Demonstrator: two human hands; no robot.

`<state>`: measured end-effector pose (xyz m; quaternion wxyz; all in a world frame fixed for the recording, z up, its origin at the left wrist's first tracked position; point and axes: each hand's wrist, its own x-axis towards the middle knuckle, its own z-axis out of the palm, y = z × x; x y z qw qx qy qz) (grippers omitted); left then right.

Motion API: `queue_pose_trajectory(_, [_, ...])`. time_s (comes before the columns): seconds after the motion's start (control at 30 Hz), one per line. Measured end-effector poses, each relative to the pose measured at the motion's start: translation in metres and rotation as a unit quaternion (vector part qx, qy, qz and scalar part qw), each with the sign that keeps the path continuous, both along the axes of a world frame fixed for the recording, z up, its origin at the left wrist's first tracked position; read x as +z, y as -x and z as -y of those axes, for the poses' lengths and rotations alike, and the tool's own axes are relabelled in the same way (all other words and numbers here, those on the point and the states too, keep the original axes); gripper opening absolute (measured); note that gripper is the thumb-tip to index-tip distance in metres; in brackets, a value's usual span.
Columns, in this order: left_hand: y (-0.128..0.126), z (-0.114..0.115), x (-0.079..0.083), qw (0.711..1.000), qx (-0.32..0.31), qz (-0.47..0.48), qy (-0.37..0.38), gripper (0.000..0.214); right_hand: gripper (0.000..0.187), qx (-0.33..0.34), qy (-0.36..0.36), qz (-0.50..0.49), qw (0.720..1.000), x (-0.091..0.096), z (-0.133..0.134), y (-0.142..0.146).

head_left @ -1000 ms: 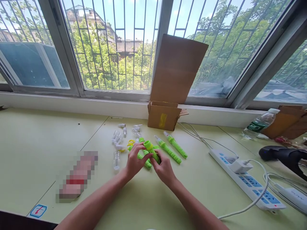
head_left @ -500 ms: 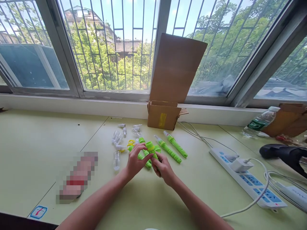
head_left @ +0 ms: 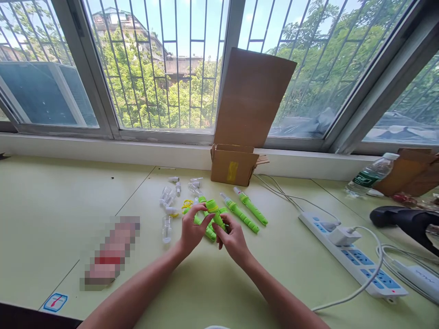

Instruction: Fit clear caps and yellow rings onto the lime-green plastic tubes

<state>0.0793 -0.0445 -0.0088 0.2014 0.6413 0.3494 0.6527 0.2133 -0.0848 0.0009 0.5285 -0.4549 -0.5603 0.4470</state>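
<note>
Green plastic tube [head_left: 215, 214] sits tilted in both hands above the pale tabletop [head_left: 212, 283]: right hand [head_left: 234, 240] clenched around its lower end, left hand [head_left: 192, 230] pinching near its flared top. Farther off lie clear caps [head_left: 167, 195], then a cardboard box [head_left: 233, 165].

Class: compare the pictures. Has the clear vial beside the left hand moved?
No. The clear vial stays put, at the same spot below and left of the cardboard box.

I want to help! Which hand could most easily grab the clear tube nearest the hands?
Probably the left hand: the clear tube lies beside it, while the right hand, also holding the green piece, is farther off.
</note>
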Motion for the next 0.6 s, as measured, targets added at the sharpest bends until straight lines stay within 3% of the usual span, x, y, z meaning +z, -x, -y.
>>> queue_pose_trajectory(0.13, [-0.0007, -0.0007, -0.0003, 1.000, 0.008, -0.007, -0.012, 0.015, 0.026, -0.015, -0.017, 0.023, 0.999, -0.0016, -0.0012, -0.0028])
queue_pose_trajectory(0.37, [-0.0003, -0.0004, -0.0034, 0.999, -0.008, -0.030, -0.018, 0.018, 0.032, 0.058, -0.005, -0.034, 0.998, 0.0033, 0.0013, -0.0043])
queue_pose_trajectory(0.6, [0.0007, 0.0010, -0.0026, 0.999, -0.018, -0.031, -0.007, 0.022, 0.029, 0.131, 0.082, -0.156, 0.976, -0.0002, -0.0017, -0.0069])
